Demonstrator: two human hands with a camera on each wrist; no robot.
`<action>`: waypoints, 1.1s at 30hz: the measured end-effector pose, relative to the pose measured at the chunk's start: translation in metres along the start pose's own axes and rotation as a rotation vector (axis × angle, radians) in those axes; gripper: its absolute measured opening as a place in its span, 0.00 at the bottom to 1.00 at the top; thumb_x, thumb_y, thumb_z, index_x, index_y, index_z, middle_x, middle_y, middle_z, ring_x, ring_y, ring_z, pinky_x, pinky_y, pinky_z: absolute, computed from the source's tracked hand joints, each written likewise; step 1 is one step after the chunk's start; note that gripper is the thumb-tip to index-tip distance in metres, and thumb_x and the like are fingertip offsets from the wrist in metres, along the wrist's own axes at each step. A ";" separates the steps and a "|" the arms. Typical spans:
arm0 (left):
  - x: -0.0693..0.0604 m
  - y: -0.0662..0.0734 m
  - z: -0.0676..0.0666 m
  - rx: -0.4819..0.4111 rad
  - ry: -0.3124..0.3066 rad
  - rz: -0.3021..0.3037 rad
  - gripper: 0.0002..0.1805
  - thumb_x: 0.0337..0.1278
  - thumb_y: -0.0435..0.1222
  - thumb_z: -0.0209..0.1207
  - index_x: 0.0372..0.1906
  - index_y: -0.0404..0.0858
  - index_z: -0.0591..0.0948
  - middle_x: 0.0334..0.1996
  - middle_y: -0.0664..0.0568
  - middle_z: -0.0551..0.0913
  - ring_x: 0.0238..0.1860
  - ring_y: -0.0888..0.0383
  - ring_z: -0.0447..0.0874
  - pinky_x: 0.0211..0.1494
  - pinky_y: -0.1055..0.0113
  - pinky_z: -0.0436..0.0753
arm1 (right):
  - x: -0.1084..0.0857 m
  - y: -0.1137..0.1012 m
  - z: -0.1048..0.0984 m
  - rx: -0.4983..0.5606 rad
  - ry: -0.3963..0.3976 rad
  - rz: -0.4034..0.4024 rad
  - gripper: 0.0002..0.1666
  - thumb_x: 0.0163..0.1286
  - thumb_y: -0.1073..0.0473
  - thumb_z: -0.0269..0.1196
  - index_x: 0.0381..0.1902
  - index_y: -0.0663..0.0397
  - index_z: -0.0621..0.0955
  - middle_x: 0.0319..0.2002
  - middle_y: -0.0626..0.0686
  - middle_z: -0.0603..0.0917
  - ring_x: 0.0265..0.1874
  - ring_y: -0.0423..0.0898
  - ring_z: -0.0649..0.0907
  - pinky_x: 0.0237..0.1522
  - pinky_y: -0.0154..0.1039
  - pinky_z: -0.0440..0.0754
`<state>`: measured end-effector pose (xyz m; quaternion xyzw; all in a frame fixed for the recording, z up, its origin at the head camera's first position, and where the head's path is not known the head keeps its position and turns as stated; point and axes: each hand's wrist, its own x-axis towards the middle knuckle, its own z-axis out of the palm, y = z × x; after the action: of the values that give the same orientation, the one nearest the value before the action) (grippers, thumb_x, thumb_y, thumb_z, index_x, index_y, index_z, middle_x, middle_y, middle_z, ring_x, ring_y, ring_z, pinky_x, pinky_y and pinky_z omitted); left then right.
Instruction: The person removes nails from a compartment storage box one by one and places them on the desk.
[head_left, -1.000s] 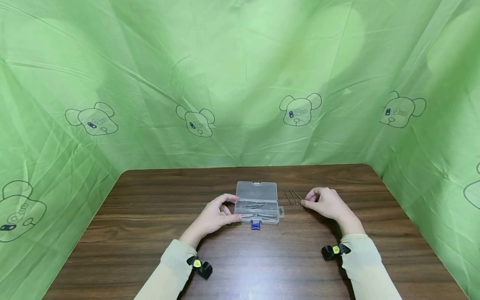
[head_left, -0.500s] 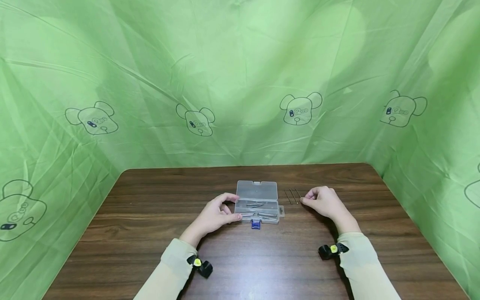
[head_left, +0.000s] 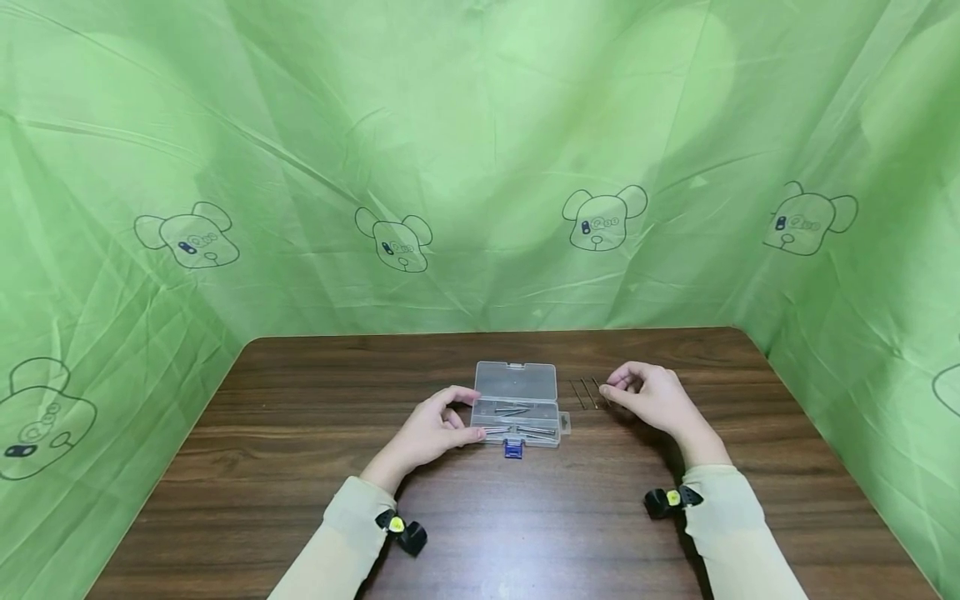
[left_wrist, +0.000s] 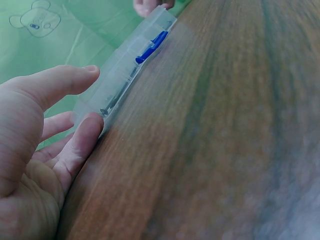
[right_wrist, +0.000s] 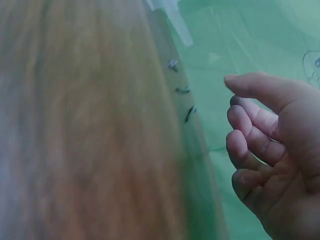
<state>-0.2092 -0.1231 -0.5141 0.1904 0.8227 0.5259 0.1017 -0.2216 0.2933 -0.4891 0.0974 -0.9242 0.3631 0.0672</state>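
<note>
A clear plastic box [head_left: 540,411] stands with its lid [head_left: 516,382] folded back, and long thin metal nails [head_left: 528,431] lie in its compartments. My left hand [head_left: 427,429] holds the box's left end, thumb at the front corner and index finger at the back. In the left wrist view, the thumb [left_wrist: 85,137] touches the box's corner. Three more nails [head_left: 588,393] lie side by side on the table, right of the box. My right hand [head_left: 651,398] hovers just beside the rightmost nail; the right wrist view shows its fingers [right_wrist: 240,117] loosely bent and holding nothing.
A blue latch [head_left: 513,449] hangs from the box's front edge, and a clear hanging tab [head_left: 565,423] sticks out on its right. Behind the brown wooden table [head_left: 337,367] hangs a green cloth [head_left: 480,167] with bear drawings.
The rightmost nail has shifted and turned to line up with the other two. My right hand has let go of it and risen slightly, its fingers spreading. The left hand stays at the box.
</note>
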 end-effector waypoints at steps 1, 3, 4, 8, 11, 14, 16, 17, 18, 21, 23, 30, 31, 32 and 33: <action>0.000 -0.001 0.000 -0.002 0.001 0.001 0.34 0.58 0.43 0.82 0.68 0.46 0.82 0.49 0.49 0.87 0.31 0.58 0.84 0.33 0.69 0.82 | 0.000 -0.004 -0.001 0.011 0.002 -0.010 0.13 0.71 0.48 0.78 0.38 0.49 0.88 0.31 0.44 0.87 0.28 0.41 0.83 0.31 0.35 0.79; 0.000 -0.001 0.000 -0.005 0.003 0.001 0.34 0.58 0.43 0.82 0.68 0.46 0.82 0.48 0.49 0.86 0.31 0.58 0.84 0.33 0.69 0.82 | 0.001 -0.012 -0.001 0.031 0.008 -0.027 0.12 0.71 0.49 0.78 0.40 0.49 0.88 0.31 0.44 0.88 0.29 0.41 0.84 0.31 0.34 0.80; 0.000 -0.002 0.000 -0.007 0.006 0.000 0.34 0.58 0.43 0.82 0.68 0.46 0.82 0.46 0.49 0.87 0.31 0.58 0.84 0.33 0.69 0.82 | 0.002 -0.018 -0.001 0.040 0.007 -0.041 0.12 0.71 0.49 0.78 0.41 0.49 0.88 0.32 0.44 0.87 0.30 0.41 0.84 0.32 0.34 0.80; 0.000 -0.004 -0.001 -0.004 0.010 0.000 0.34 0.57 0.43 0.82 0.68 0.46 0.83 0.37 0.49 0.86 0.30 0.59 0.83 0.33 0.69 0.82 | 0.003 -0.042 0.001 0.097 -0.024 -0.084 0.12 0.70 0.52 0.79 0.43 0.50 0.88 0.33 0.45 0.87 0.33 0.43 0.85 0.35 0.35 0.81; 0.000 -0.003 -0.001 -0.001 0.013 -0.001 0.34 0.57 0.43 0.82 0.68 0.46 0.83 0.37 0.50 0.85 0.30 0.59 0.83 0.33 0.69 0.82 | 0.004 -0.058 0.006 0.123 -0.073 -0.131 0.12 0.70 0.54 0.79 0.45 0.51 0.88 0.34 0.44 0.86 0.34 0.44 0.84 0.37 0.36 0.82; 0.000 -0.001 -0.001 -0.007 0.005 -0.005 0.35 0.57 0.43 0.82 0.68 0.45 0.82 0.37 0.50 0.85 0.30 0.60 0.83 0.34 0.70 0.82 | 0.005 -0.072 0.014 0.130 -0.133 -0.188 0.12 0.70 0.56 0.79 0.46 0.53 0.88 0.35 0.43 0.86 0.35 0.43 0.84 0.38 0.37 0.83; -0.001 0.000 -0.001 -0.015 -0.004 -0.007 0.35 0.57 0.43 0.82 0.69 0.44 0.82 0.36 0.50 0.85 0.30 0.60 0.82 0.33 0.70 0.82 | 0.007 -0.079 0.020 0.126 -0.176 -0.224 0.12 0.71 0.57 0.78 0.47 0.54 0.88 0.36 0.42 0.86 0.35 0.42 0.84 0.39 0.37 0.84; -0.001 0.001 -0.001 -0.020 -0.009 -0.007 0.36 0.57 0.43 0.82 0.69 0.44 0.81 0.35 0.50 0.85 0.30 0.60 0.82 0.34 0.70 0.82 | 0.008 -0.083 0.023 0.124 -0.199 -0.238 0.12 0.71 0.58 0.78 0.48 0.55 0.88 0.36 0.42 0.86 0.36 0.41 0.84 0.40 0.37 0.84; -0.002 0.001 -0.001 -0.022 -0.011 -0.007 0.36 0.56 0.43 0.83 0.69 0.43 0.81 0.34 0.50 0.85 0.30 0.60 0.82 0.34 0.70 0.82 | 0.009 -0.086 0.027 0.123 -0.221 -0.249 0.12 0.71 0.58 0.78 0.48 0.55 0.88 0.36 0.42 0.86 0.37 0.41 0.85 0.40 0.38 0.85; -0.002 0.000 0.000 -0.030 -0.014 -0.005 0.37 0.55 0.42 0.83 0.69 0.42 0.81 0.33 0.51 0.85 0.30 0.59 0.83 0.33 0.70 0.83 | 0.012 -0.095 0.036 0.103 -0.270 -0.291 0.12 0.72 0.59 0.77 0.49 0.56 0.88 0.39 0.43 0.87 0.39 0.41 0.85 0.44 0.42 0.87; -0.002 -0.001 0.000 -0.032 -0.012 -0.002 0.36 0.55 0.41 0.83 0.68 0.42 0.81 0.33 0.50 0.85 0.30 0.59 0.84 0.34 0.70 0.83 | 0.015 -0.102 0.042 0.097 -0.297 -0.312 0.11 0.72 0.59 0.76 0.49 0.56 0.89 0.40 0.45 0.88 0.41 0.43 0.86 0.47 0.47 0.88; 0.000 -0.001 0.000 -0.021 -0.010 0.011 0.36 0.55 0.41 0.83 0.68 0.43 0.82 0.37 0.50 0.86 0.30 0.59 0.85 0.35 0.70 0.85 | 0.024 -0.118 0.060 0.064 -0.316 -0.380 0.08 0.74 0.61 0.74 0.48 0.54 0.89 0.46 0.48 0.88 0.46 0.50 0.87 0.54 0.57 0.86; 0.000 -0.001 0.000 -0.021 -0.011 0.011 0.36 0.55 0.41 0.83 0.68 0.42 0.81 0.37 0.50 0.86 0.30 0.59 0.85 0.35 0.69 0.85 | 0.024 -0.118 0.063 0.056 -0.312 -0.378 0.08 0.74 0.61 0.74 0.48 0.53 0.89 0.46 0.47 0.88 0.46 0.49 0.87 0.54 0.55 0.86; 0.000 0.000 0.000 -0.021 -0.013 0.011 0.36 0.55 0.41 0.83 0.68 0.42 0.81 0.38 0.50 0.87 0.30 0.60 0.85 0.35 0.69 0.85 | 0.024 -0.118 0.066 0.047 -0.303 -0.378 0.07 0.74 0.60 0.74 0.48 0.53 0.89 0.46 0.46 0.88 0.46 0.49 0.87 0.54 0.54 0.87; 0.000 0.000 0.000 -0.020 -0.015 0.010 0.36 0.56 0.41 0.83 0.69 0.42 0.81 0.38 0.50 0.87 0.30 0.60 0.85 0.36 0.69 0.85 | 0.024 -0.118 0.068 0.038 -0.296 -0.375 0.07 0.74 0.59 0.74 0.48 0.51 0.90 0.45 0.46 0.88 0.46 0.48 0.87 0.53 0.53 0.87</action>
<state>-0.2097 -0.1233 -0.5139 0.1973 0.8157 0.5332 0.1069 -0.2219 0.1585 -0.4563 0.3206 -0.8827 0.3435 -0.0048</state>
